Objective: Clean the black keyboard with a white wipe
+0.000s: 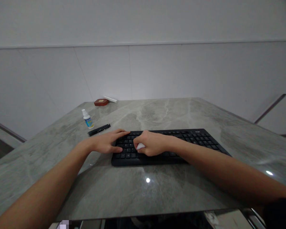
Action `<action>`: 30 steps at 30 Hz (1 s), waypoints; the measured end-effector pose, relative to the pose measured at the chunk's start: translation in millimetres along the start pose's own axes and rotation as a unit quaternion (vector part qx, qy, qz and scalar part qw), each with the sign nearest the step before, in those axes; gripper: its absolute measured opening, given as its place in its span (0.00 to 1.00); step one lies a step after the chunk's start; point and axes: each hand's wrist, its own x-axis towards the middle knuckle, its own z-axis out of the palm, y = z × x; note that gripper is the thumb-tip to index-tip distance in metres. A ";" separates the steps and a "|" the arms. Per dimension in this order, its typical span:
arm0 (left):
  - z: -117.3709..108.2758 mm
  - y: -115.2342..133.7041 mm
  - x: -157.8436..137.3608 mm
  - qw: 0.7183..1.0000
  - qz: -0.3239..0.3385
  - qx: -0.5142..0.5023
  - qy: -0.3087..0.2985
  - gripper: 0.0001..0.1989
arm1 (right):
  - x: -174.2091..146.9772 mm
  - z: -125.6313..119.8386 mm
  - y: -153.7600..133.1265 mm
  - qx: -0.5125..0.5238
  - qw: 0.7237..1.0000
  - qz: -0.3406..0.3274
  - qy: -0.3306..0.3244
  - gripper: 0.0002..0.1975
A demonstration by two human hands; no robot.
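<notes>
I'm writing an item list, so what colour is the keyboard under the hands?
The keyboard is black, seen best in the head view.

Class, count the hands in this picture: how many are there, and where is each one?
2. The left hand is at the left end of the keyboard; the right hand, closed around a mostly hidden white item, is farther right, over the keys.

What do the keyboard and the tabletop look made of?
Keyboard: probably black plastic with a matte finish, judging by its dull, even surface. Tabletop: polished stone or stone-look slab, grey with pale veining; glossy, showing bright reflected spots.
</notes>
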 end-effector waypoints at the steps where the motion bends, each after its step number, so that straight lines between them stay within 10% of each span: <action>1: 0.1 -0.2 0.1 1.000 0.001 -0.001 0.000 0.39 | -0.1 1.1 0.1 0.000 1.000 -0.001 0.003 0.09; 30: 0.3 -2.9 0.5 1.000 0.008 0.005 0.003 0.39 | 8.4 30.6 23.5 -0.071 0.987 -0.032 0.138 0.10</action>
